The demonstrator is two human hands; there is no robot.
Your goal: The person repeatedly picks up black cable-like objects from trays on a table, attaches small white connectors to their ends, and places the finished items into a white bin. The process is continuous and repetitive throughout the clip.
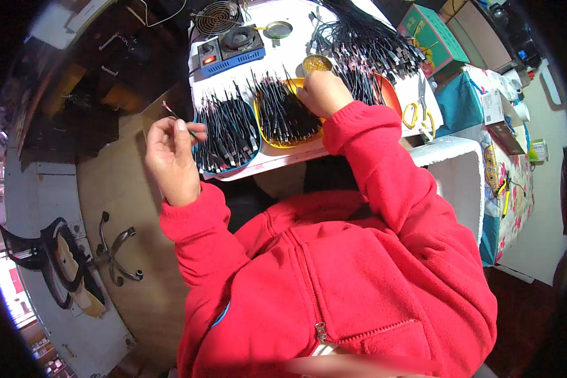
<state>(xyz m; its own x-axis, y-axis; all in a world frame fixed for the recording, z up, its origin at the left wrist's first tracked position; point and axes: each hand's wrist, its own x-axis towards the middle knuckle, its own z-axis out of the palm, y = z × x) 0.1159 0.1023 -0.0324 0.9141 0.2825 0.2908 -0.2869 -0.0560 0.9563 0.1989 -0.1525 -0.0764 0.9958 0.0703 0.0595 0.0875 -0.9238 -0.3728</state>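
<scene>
My left hand (172, 154) is raised at the left edge of the white table. Its thumb and fingers pinch a thin cable (168, 109) whose pinkish wire end points up. My right hand (326, 94) is closed, back upward, over the far side of a yellow tray (277, 145); its fingertips and anything in them are hidden. Just beyond it stands a small round tin (317, 63) of amber material. Black cables (285, 113) with metal plugs fill the yellow tray. More black cables (225, 135) fill a blue tray (257, 138) nearest my left hand.
An orange tray (389, 96) with cables and a large cable bundle (372, 41) lie at right. Yellow-handled scissors (420, 112) rest by the edge. Behind are a blue heating device (233, 55), a round metal dish (278, 29) and a fan (217, 17). A white foam box (450, 154) stands right.
</scene>
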